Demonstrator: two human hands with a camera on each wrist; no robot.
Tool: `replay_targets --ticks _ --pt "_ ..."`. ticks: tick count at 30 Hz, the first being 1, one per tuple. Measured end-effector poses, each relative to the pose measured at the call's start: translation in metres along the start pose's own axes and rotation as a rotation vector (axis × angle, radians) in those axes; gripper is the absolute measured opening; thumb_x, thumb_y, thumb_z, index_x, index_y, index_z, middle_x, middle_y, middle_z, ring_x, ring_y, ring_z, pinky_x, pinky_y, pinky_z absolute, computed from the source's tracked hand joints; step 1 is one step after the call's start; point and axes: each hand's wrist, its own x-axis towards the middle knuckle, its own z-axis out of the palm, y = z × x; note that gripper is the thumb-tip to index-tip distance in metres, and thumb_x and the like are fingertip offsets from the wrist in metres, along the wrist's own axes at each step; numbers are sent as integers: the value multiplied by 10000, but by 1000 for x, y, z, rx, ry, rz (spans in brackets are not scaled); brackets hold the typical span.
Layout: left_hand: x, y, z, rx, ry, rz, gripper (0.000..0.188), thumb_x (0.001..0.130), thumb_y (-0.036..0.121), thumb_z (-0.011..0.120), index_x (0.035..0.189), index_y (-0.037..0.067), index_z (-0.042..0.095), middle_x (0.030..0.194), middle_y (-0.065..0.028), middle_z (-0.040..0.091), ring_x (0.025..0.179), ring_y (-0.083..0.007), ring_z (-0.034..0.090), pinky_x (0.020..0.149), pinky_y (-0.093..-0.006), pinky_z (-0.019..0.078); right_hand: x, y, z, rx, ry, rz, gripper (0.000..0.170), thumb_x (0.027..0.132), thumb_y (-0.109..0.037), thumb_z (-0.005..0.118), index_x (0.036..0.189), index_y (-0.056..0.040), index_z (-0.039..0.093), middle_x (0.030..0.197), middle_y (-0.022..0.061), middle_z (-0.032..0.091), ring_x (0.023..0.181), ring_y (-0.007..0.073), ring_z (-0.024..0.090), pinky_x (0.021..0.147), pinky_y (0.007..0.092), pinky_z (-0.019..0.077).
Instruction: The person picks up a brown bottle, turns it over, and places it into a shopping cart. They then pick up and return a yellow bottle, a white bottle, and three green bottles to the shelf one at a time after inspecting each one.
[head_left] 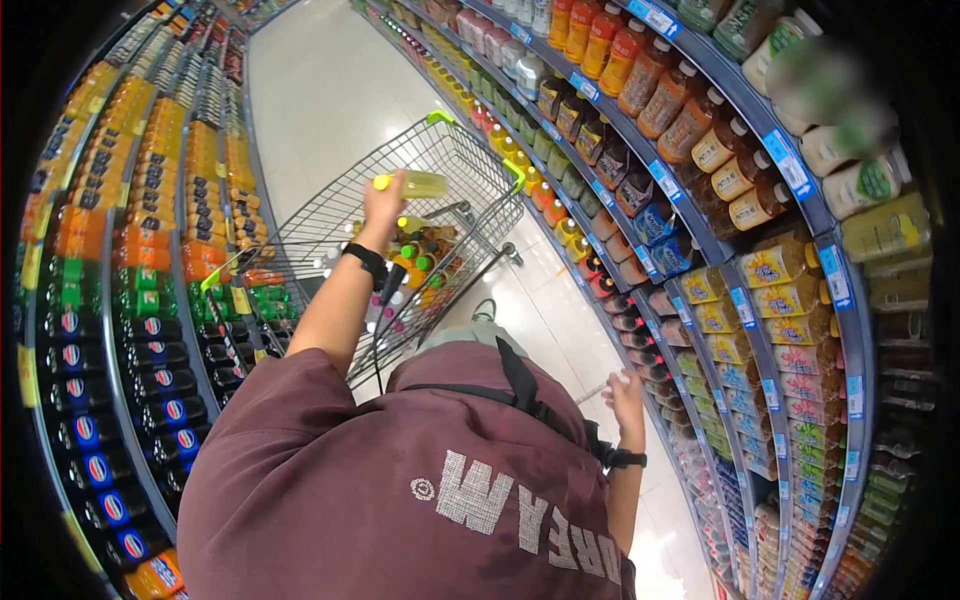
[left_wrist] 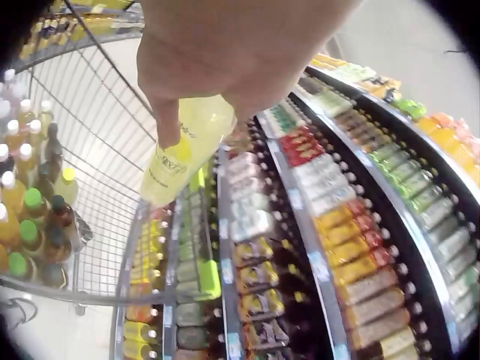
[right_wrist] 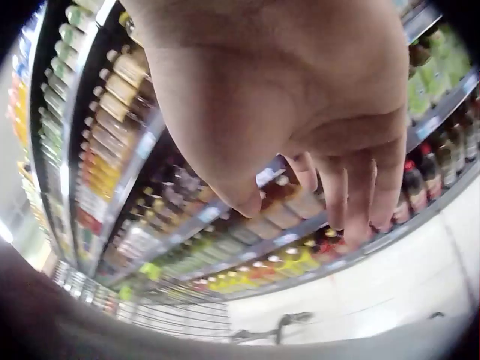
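Note:
My left hand (head_left: 383,210) grips a bottle of pale yellow drink (head_left: 425,186) above the shopping cart (head_left: 330,215). In the head view the bottle lies nearly level, its yellow cap toward the left. The left wrist view shows thumb and fingers around the bottle (left_wrist: 201,131), the palm covering its upper part. Below it in the cart stand several bottles (left_wrist: 31,232) with white, green and yellow caps. My right hand (head_left: 628,408) hangs beside my body near the right shelves, fingers loosely bent; in the right wrist view the hand (right_wrist: 300,97) has nothing in its grasp.
Shelves of bottled drinks (head_left: 680,110) line the right side, with blue price tags along their edges. Another shelf row with dark cola bottles (head_left: 85,435) runs along the left. A pale tiled aisle floor (head_left: 300,70) extends ahead between them.

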Motion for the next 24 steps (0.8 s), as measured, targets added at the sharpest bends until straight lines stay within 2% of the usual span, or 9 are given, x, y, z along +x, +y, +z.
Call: replay_targets --ticks 3,4,7,8,9,10,13,18,24 --pt "56 -30 -6 -141 269 -81 552 918 317 765 1194 -42 450 1105 -222 623 864 -268 707 592 -345 621 28 109 -2 -312 103 112 556 972 -371 667 1372 -37 474 974 157 681 820 197 683 726 330 535" --pt "72 -37 -8 -182 326 -146 538 926 289 750 1204 -54 443 1133 -239 614 886 -285 707 594 -362 619 20 129 1 -419 148 128 558 942 -404 659 1339 -49 493 821 164 714 820 290 715 792 410 536" --pt "147 -113 -25 -219 293 -248 509 937 241 712 1220 -79 434 1129 -257 622 892 -304 707 637 -402 610 -18 167 15 -197 110 404 527 946 -364 671 1337 -60 490 936 121 711 772 239 704 638 359 538" --pt "211 -198 -42 -95 176 -264 520 917 231 712 1219 -100 449 1093 -250 636 899 -310 706 663 -435 594 -27 207 11 -52 -16 501 507 973 -376 630 1335 -52 486 1056 144 684 837 251 687 672 370 543" --pt "180 -161 -33 -10 252 -289 566 889 267 720 1240 -100 469 1110 -276 660 971 -352 708 769 -455 584 -54 187 20 -125 -87 460 534 999 -414 579 1368 -45 467 1161 162 652 968 256 656 751 402 537" --pt "216 -214 -43 377 195 -264 565 935 240 659 1334 -83 422 1195 -284 619 1072 -353 675 815 -451 577 -58 200 39 287 116 808 567 1017 -437 528 1412 -41 438 1275 170 602 1083 270 609 835 429 514" --pt "206 -217 -38 521 62 -259 530 942 212 649 1335 -69 432 1187 -295 637 1083 -371 674 894 -454 547 -87 181 51 312 7 888 585 1025 -426 509 1449 -35 407 1341 171 561 1140 282 581 876 438 495" --pt "194 -191 -25 1111 -553 66 491 881 91 675 1341 24 518 1192 -278 670 1143 -395 653 965 -451 509 -105 131 56 210 -16 659 544 1022 -397 523 1431 -54 419 1364 181 553 1191 310 583 968 465 505" --pt "218 -226 -18 1196 -576 39 652 813 -17 744 1418 118 541 1306 -196 658 1213 -356 635 1015 -423 530 -78 7 56 193 306 669 453 1036 -348 527 1376 -51 482 1245 172 645 1061 290 672 919 425 538"
